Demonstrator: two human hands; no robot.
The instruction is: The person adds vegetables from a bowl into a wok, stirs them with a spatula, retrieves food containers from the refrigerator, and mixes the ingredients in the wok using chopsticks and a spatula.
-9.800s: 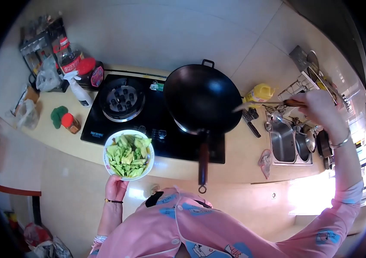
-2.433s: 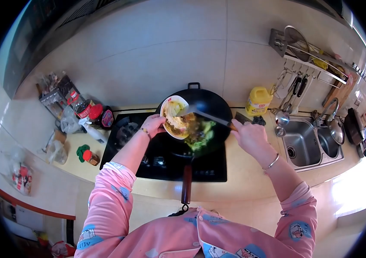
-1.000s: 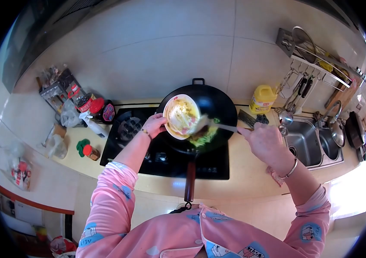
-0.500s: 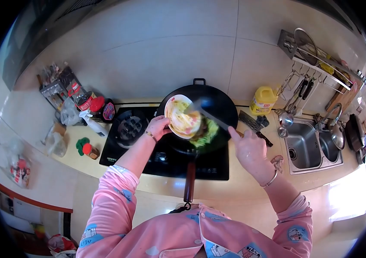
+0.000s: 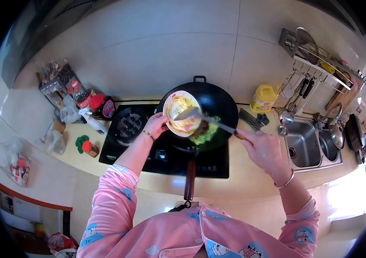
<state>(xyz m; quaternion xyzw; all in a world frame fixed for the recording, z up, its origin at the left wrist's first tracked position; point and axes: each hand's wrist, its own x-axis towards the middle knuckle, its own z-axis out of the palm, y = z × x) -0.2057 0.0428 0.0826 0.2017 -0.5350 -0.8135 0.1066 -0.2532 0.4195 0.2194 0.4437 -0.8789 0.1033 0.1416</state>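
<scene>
My left hand (image 5: 156,125) grips the edge of a white bowl (image 5: 183,95), which is tilted over the left part of a black wok (image 5: 221,101). Traces of yellowish liquid and food coat the inside of the bowl. My right hand (image 5: 262,148) is closed round the wooden handle of a metal spatula (image 5: 219,124), whose blade is inside the bowl. Chopped green vegetables (image 5: 206,136) lie in the wok, partly hidden by bowl and spatula. The wok's long handle (image 5: 190,178) points toward my body.
The wok sits on the right of the black stove (image 5: 172,165); the left burner (image 5: 130,126) holds nothing. A yellow jug (image 5: 263,99), a dark knife (image 5: 252,119) and a sink (image 5: 305,144) are at the right. A spray bottle (image 5: 92,122) and red-lidded jar (image 5: 90,148) stand left.
Earlier the bowl was full of greens, held left of the wok; now greens lie in the wok. Over the last second the spatula has moved back and forth, its blade now inside the bowl.
</scene>
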